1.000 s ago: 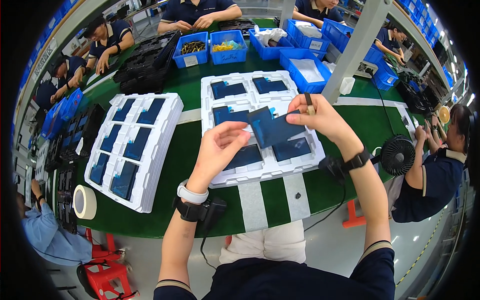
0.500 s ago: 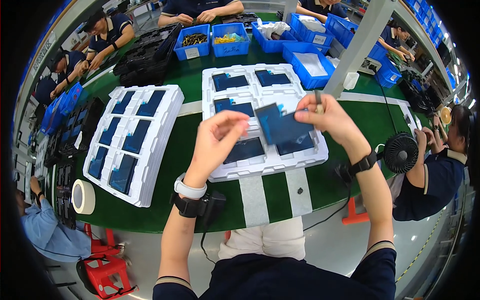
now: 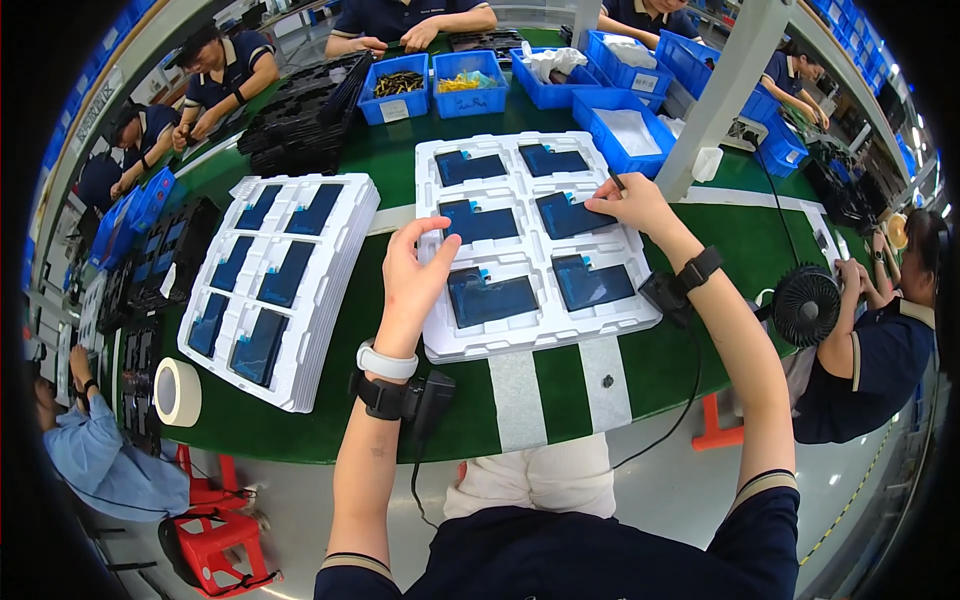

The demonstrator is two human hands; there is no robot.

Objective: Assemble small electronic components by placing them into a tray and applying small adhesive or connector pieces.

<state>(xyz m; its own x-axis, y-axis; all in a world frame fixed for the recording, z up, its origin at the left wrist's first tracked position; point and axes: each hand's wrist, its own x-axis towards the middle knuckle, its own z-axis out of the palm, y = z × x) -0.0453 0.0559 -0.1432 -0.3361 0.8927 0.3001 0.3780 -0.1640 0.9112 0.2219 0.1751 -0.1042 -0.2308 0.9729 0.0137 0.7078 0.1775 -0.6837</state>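
In front of me lies a white moulded tray (image 3: pixel 430 325) with flat dark-blue L-shaped pieces in its pockets. My right hand (image 3: pixel 637 205) pinches the right edge of one such L-shaped piece (image 3: pixel 570 216), which lies at the middle right pocket. A thin dark stick-like tool (image 3: pixel 618 182) pokes up from the same hand's fingers. At the tray's left edge is my left hand (image 3: pixel 415 270), thumb and forefinger apart and nothing between them. Its fingertips are beside the middle left piece (image 3: pixel 482 223); whether they touch it I cannot tell.
To the left stands a stack of white trays (image 3: pixel 300 365) with similar pieces, and a roll of tape (image 3: pixel 178 392). Blue bins (image 3: pixel 470 98) and black trays (image 3: pixel 300 115) line the back. A metal post (image 3: pixel 715 120) and a small black fan (image 3: pixel 806 303) stand right. Co-workers sit around.
My right hand has brought the L-shaped piece down from above the tray to the middle right pocket. My left hand has shifted left and down, away from the piece.
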